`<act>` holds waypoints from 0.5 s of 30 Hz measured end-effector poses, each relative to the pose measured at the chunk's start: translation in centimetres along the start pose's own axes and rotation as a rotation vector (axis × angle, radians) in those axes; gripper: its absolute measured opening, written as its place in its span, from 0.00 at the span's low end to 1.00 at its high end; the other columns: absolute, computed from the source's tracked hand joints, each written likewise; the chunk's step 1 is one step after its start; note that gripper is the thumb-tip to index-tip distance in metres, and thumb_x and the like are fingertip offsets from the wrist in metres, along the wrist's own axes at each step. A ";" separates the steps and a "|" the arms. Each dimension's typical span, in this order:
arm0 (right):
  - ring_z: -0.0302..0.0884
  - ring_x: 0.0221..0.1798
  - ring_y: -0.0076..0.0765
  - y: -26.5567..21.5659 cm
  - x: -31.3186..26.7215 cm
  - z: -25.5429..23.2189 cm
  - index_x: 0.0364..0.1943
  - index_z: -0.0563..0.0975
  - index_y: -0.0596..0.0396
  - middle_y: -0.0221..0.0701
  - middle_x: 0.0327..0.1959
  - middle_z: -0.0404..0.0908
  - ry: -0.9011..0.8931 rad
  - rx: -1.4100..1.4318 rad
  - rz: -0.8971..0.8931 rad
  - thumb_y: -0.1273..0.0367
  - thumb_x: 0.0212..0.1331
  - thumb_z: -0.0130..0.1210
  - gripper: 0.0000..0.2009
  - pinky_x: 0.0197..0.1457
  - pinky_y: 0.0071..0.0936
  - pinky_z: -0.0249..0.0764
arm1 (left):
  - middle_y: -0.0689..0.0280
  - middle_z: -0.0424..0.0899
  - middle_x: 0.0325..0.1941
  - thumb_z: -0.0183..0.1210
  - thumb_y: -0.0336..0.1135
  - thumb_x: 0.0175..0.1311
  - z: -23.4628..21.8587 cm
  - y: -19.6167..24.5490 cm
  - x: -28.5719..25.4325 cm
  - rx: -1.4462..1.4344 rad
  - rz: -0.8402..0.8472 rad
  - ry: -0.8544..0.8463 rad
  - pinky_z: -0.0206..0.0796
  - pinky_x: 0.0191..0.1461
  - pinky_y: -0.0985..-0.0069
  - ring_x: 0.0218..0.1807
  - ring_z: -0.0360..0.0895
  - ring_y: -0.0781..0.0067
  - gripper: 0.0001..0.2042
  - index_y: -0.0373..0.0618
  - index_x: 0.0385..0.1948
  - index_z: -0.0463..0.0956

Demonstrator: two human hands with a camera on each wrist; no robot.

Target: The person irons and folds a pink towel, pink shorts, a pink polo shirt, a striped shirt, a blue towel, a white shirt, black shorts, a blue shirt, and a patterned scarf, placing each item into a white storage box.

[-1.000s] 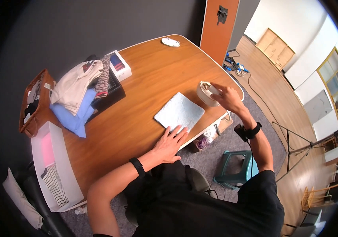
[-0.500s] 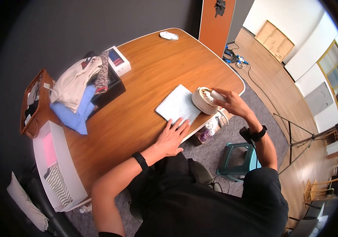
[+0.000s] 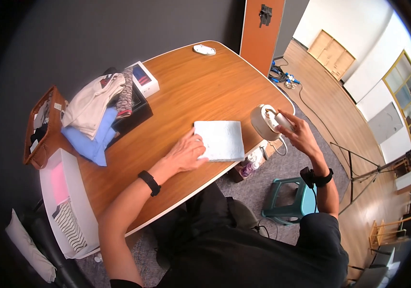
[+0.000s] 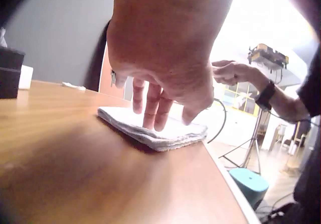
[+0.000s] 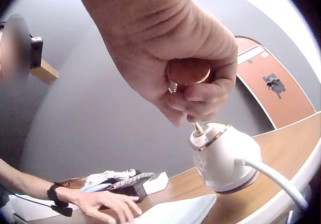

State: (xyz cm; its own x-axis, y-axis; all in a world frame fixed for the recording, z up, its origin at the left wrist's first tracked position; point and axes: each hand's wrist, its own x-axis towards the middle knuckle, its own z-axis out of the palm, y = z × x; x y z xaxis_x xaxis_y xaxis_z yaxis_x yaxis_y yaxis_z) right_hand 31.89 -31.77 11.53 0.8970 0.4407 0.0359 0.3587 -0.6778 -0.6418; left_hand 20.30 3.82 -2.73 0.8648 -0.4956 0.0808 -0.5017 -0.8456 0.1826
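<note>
A folded pale blue towel (image 3: 221, 140) lies near the table's front edge. At its left edge is my left hand (image 3: 182, 151); in the left wrist view, its fingers (image 4: 150, 107) reach down onto the towel, fairly straight. To the towel's right, my right hand (image 3: 302, 136) grips the handle of a white kettle (image 3: 262, 126) with gold trim. The right wrist view shows the kettle (image 5: 225, 158) tilted close over the table, its white curved tube (image 5: 276, 176) pointing away from the body. A round brown end of the handle (image 5: 188, 72) shows inside my grip.
On the left stand clothes (image 3: 90, 108) on a black box, a brown basket (image 3: 42, 129) and a white bin (image 3: 78, 211) of folded cloth. A white phone box (image 3: 145, 81) lies behind. A teal stool (image 3: 289, 199) and a tripod (image 3: 354, 177) stand off the table.
My right hand brought the kettle over the towel's right part, then moved it right, off the towel. My left hand slid to the towel's left edge, and the towel has turned.
</note>
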 end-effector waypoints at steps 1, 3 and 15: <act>0.85 0.58 0.46 -0.6 0.0 0.2 0.67 0.77 0.57 0.47 0.55 0.86 -0.013 -0.005 -0.017 0.62 0.65 0.64 0.27 0.62 0.40 0.77 | 0.56 0.80 0.60 0.67 0.41 0.62 0.2 -0.4 -0.4 0.148 0.025 0.102 0.62 0.75 0.52 0.63 0.75 0.57 0.21 0.38 0.52 0.81; 0.85 0.60 0.51 -0.2 0.5 1.1 0.66 0.77 0.57 0.48 0.57 0.85 -0.009 -0.002 -0.123 0.61 0.64 0.64 0.27 0.64 0.42 0.76 | 0.55 0.79 0.60 0.67 0.39 0.61 1.4 0.7 -0.7 0.079 -0.046 0.223 0.64 0.72 0.54 0.64 0.74 0.56 0.21 0.38 0.54 0.80; 0.87 0.55 0.54 -1.7 2.7 3.1 0.66 0.77 0.55 0.50 0.53 0.86 -0.034 0.000 -0.115 0.60 0.64 0.64 0.27 0.60 0.43 0.79 | 0.67 0.81 0.42 0.57 0.34 0.60 6.2 4.9 4.7 0.328 0.164 0.281 0.70 0.55 0.68 0.52 0.79 0.68 0.07 0.50 0.38 0.81</act>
State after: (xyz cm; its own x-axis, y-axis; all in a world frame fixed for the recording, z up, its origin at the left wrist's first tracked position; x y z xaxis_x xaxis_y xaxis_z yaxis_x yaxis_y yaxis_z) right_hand 32.87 -27.61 10.41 0.8407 0.5350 0.0831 0.4583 -0.6216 -0.6353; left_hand 21.78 -3.93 -7.51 0.7232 -0.5935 0.3532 -0.5737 -0.8010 -0.1713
